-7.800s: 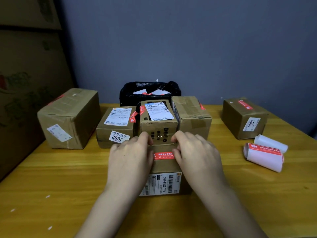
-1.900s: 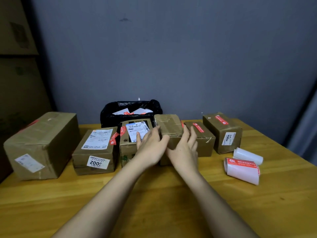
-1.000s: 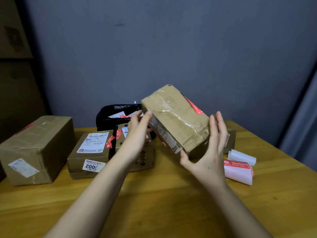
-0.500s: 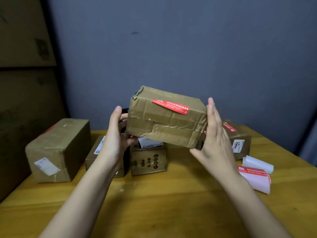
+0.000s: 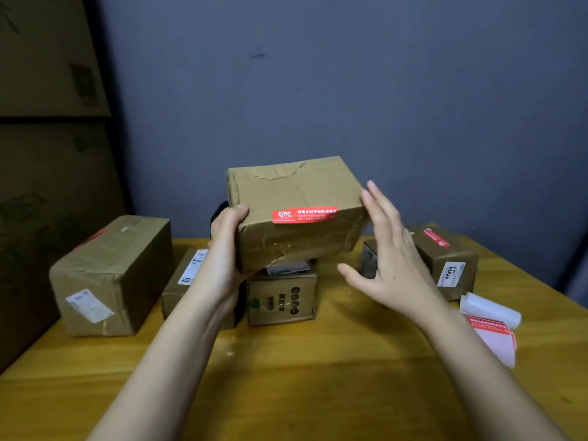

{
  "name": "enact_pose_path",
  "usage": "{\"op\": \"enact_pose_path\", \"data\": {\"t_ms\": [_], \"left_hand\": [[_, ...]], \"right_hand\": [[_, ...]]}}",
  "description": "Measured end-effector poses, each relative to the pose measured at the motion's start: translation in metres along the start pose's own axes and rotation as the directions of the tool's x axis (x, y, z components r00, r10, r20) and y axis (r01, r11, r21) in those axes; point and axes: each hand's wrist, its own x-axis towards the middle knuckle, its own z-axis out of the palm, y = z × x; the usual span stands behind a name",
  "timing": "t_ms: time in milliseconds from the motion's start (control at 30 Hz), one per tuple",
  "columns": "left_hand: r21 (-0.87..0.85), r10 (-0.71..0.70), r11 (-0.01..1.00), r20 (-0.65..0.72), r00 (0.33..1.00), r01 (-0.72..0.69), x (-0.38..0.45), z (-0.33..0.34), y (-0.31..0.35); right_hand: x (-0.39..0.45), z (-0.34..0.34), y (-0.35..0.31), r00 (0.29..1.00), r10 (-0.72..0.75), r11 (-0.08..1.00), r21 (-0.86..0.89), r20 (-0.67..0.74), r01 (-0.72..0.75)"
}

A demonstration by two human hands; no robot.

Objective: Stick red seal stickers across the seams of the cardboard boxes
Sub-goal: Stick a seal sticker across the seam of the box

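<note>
While the left hand (image 5: 227, 246) grips the box (image 5: 296, 214) by its lower corner, up in the air above the table (image 5: 286, 377), the right hand (image 5: 386, 262) hovers open beside it, probably turning it to check the red sticker (image 5: 304, 214) and find another seam.

Left hand (image 5: 227, 249) grips lower-left corner of a cardboard box (image 5: 296, 198) held above the table (image 5: 286, 377). Right hand (image 5: 391, 259), fingers straight, at the box's right edge; contact unclear. Red seal sticker (image 5: 304, 214) lies along the box's near top edge. More boxes on the table; sticker roll (image 5: 493, 335) at right.
</note>
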Motion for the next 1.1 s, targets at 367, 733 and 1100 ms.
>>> {"op": "enact_pose_path", "data": {"t_ms": [367,733,1100], "left_hand": [[0.003,0.081,0.997,-0.055,0.995,-0.081,0.034,-0.008,-0.022],[-0.004,0.103,0.995,-0.015,0.995,-0.103,0.057,-0.011,-0.023],[-0.033,0.160,0.986,-0.023,0.987,-0.161,0.056,-0.007,-0.023]], "right_hand": [[0.041,0.038,-0.024,0.879,0.354,0.815,0.567,-0.321,-0.121],[0.052,0.034,-0.013,0.925,0.239,0.917,0.382,-0.294,-0.115],[0.055,0.021,-0.016,0.940,0.295,0.864,0.468,-0.171,-0.186]]}}
